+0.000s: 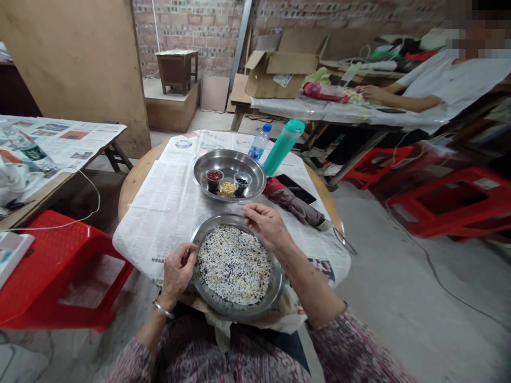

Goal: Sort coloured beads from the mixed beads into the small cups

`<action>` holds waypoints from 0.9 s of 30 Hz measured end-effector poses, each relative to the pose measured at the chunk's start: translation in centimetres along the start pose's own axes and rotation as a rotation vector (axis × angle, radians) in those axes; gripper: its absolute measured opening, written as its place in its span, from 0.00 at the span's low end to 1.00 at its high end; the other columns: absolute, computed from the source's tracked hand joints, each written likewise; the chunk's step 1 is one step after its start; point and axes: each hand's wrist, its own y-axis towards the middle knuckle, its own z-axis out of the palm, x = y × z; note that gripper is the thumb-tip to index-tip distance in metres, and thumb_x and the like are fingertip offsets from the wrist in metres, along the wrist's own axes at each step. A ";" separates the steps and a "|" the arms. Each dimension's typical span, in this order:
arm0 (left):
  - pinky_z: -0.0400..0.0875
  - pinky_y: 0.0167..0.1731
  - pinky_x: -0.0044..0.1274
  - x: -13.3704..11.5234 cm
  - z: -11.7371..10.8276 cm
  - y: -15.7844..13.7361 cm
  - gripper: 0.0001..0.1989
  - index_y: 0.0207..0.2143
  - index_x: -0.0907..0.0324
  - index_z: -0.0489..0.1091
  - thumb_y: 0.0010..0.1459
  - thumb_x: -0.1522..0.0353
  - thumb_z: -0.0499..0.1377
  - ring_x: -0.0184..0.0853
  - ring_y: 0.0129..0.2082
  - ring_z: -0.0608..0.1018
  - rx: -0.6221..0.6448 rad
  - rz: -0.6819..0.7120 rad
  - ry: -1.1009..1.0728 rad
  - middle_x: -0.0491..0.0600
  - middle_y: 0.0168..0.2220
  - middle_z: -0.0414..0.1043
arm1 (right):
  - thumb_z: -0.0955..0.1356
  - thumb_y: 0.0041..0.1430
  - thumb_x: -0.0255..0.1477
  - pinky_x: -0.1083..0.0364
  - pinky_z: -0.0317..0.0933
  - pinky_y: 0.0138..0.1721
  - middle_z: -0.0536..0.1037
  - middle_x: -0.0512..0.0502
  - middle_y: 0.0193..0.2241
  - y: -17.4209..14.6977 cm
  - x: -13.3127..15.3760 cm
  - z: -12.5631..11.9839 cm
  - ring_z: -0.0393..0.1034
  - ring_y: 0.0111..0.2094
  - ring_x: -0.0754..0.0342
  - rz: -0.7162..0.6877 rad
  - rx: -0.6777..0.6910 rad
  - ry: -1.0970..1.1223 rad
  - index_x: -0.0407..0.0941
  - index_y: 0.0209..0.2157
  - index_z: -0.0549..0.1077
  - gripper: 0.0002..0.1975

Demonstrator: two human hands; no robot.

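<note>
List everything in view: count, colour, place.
Far basin: 1, silver, round table
Cups: 3, transparent, far basin
Near basin: 1, silver, round table
Grains: uncounted, mostly white, near basin
Water bottles: 2, transparent, round and left tables
Tumbler: 1, teal, right of far basin
Umbrella, probably: 1, grey and red, round table
Slab: 1, black, beside umbrella
Newspaper: uncounted, white, round and left tables
Round table: 1, tan, centre
Side tables: at least 2, white tops, left, back
Stools: at least 3, red, both sides
Box: 1, brown, back table
Cabinet: 1, brown, back
Board: 1, tan, left
Worker: 1, white top, back right
Bracelet: 1, silver, left wrist
Left hand: 1, bare, near basin's rim
Right hand: 1, bare, above near basin
</note>
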 end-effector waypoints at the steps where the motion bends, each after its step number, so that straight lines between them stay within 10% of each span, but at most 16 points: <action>1: 0.55 0.23 0.20 0.0 0.0 0.0 0.10 0.35 0.59 0.75 0.61 0.64 0.56 0.26 0.19 0.59 0.000 -0.005 0.002 0.38 0.18 0.51 | 0.78 0.39 0.41 0.60 0.55 0.23 0.73 0.53 0.21 0.5 0.2 0.1 0.63 0.21 0.62 0.014 0.000 0.034 0.43 0.26 0.74 0.19; 11: 0.56 0.22 0.19 0.3 0.2 -0.1 0.10 0.34 0.60 0.75 0.61 0.65 0.56 0.26 0.19 0.60 -0.009 -0.011 -0.013 0.38 0.18 0.53 | 0.79 0.42 0.31 0.60 0.55 0.23 0.73 0.53 0.22 5.2 2.9 2.1 0.62 0.22 0.63 0.107 0.070 0.238 0.43 0.28 0.75 0.12; 27: 0.56 0.22 0.18 0.1 0.2 0.0 0.09 0.34 0.59 0.75 0.61 0.65 0.56 0.25 0.19 0.61 -0.018 0.020 -0.032 0.38 0.18 0.56 | 0.76 0.50 0.29 0.64 0.56 0.22 0.62 0.57 0.23 -2.5 2.5 2.9 0.53 0.22 0.64 0.143 0.211 0.729 0.47 0.29 0.71 0.11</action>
